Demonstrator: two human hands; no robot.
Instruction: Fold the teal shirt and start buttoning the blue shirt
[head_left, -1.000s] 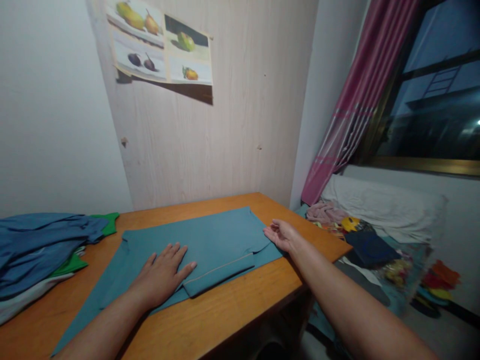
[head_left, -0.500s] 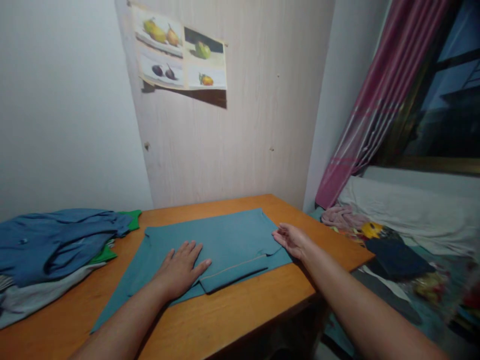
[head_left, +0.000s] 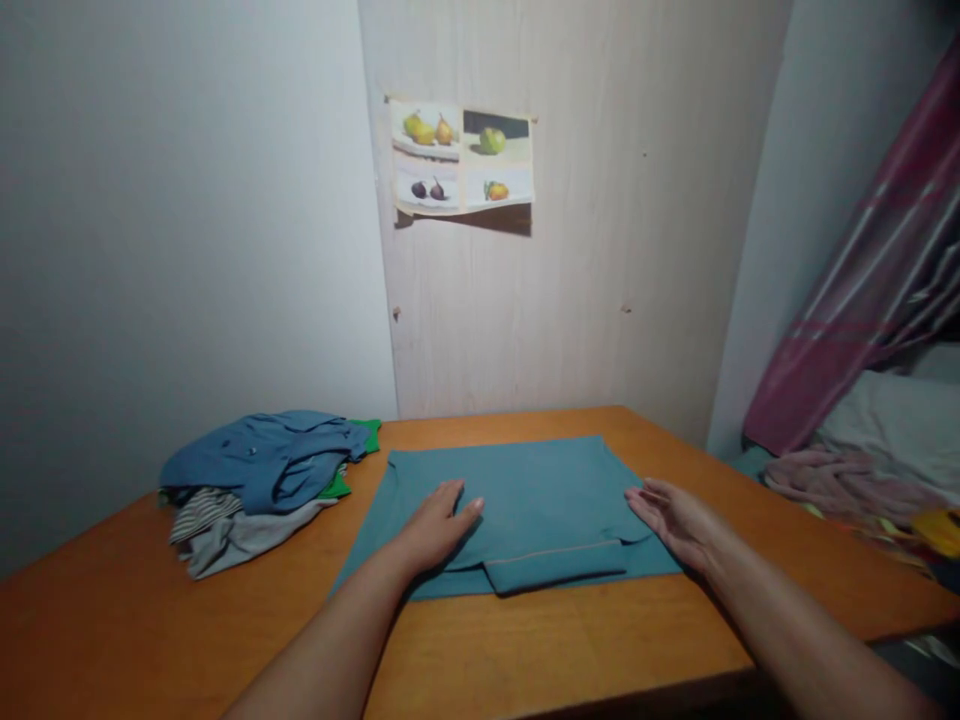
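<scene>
A teal shirt (head_left: 540, 490) is lying on the table (head_left: 525, 650), its long axis running left to right between both hands, the left hand (head_left: 439, 520) pressing flat on its left half, fingers spread, the right hand (head_left: 675, 515) resting open, edge-on, at its right edge

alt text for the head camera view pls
A person's left hand lies flat on a folded teal garment spread on a wooden table, with the right hand open at its right edge. A pile of clothes sits to the left, and a fruit poster hangs on the wall.
</scene>
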